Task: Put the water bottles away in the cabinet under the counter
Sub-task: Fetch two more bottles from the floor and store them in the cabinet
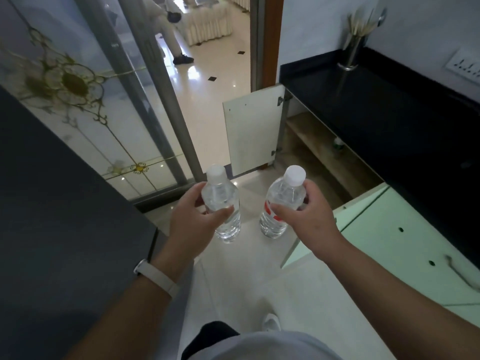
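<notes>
I hold two clear plastic water bottles with white caps upright above the floor. My left hand (193, 214) grips the left bottle (223, 201) around its middle. My right hand (304, 216) grips the right bottle (279, 203), which has a red label. To the right, the cabinet under the black counter (389, 105) stands open, with a wooden shelf (309, 133) and floor inside. A small bottle (337, 146) stands deep in the cabinet. Both bottles are left of the cabinet opening and outside it.
The far cabinet door (252, 133) is swung out toward the doorway; the near door (389, 235), pale green, is swung out below my right arm. A cup of chopsticks (355, 48) stands on the counter. A glass sliding door (91, 100) is at left; a person stands beyond it.
</notes>
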